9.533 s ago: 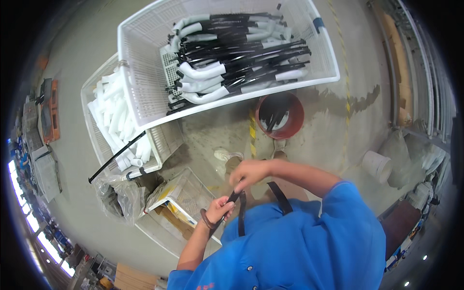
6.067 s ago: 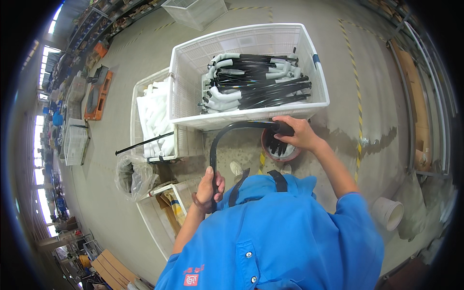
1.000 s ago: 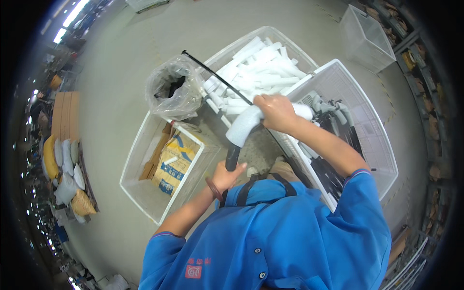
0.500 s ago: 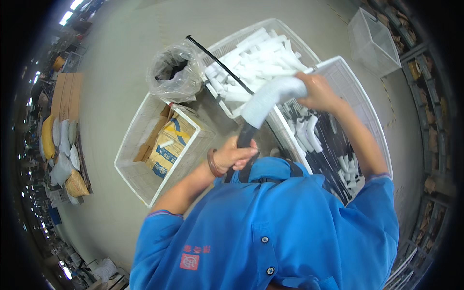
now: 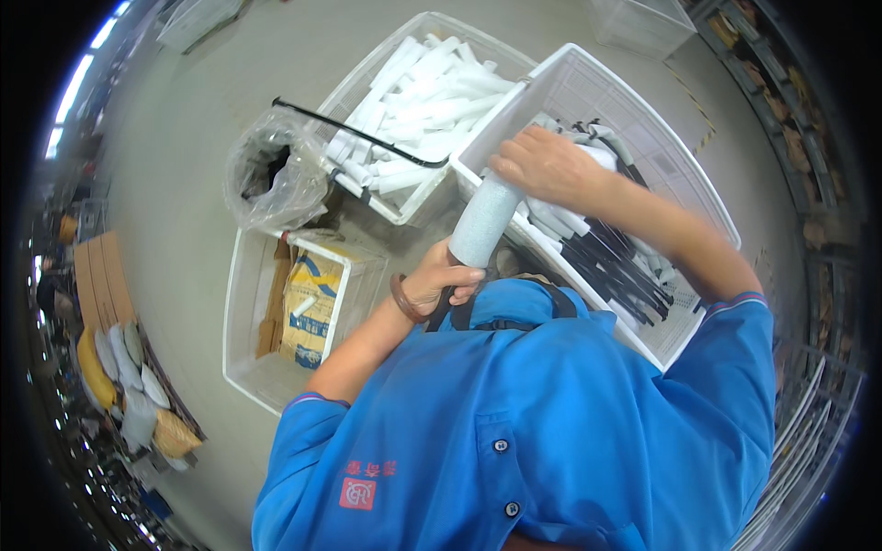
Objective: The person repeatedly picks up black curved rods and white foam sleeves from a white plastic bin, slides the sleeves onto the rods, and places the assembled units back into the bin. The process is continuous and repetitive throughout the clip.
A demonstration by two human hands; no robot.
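A whitish foam sleeve (image 5: pixel 485 219) slants in front of my chest, its lower end down at my left hand (image 5: pixel 443 281). That hand is closed around a dark rod, which shows a little below the fingers. My right hand (image 5: pixel 547 167) is closed over the upper end of the sleeve, covering that end. Beyond it, a white crate (image 5: pixel 634 87) holds black rods (image 5: pixel 616 266) and white foam-covered pieces. Another crate (image 5: pixel 404 219) is full of white foam tubes (image 5: pixel 432 101). A thin black rod (image 5: pixel 354 134) with a bent end lies across that crate's near left side.
A clear plastic bag (image 5: pixel 266 207) with something dark inside stands left of the foam tubes. Below it, a white crate (image 5: pixel 241 275) contains a yellow and blue sack (image 5: pixel 317 285) and cardboard. Shelves (image 5: pixel 781 119) line the right; sacks (image 5: pixel 129 376) lie far left.
The foam sleeve has slid down the dark rod to my left hand, covering the part that showed before. My right hand has moved left and slightly down. The whole view has shifted.
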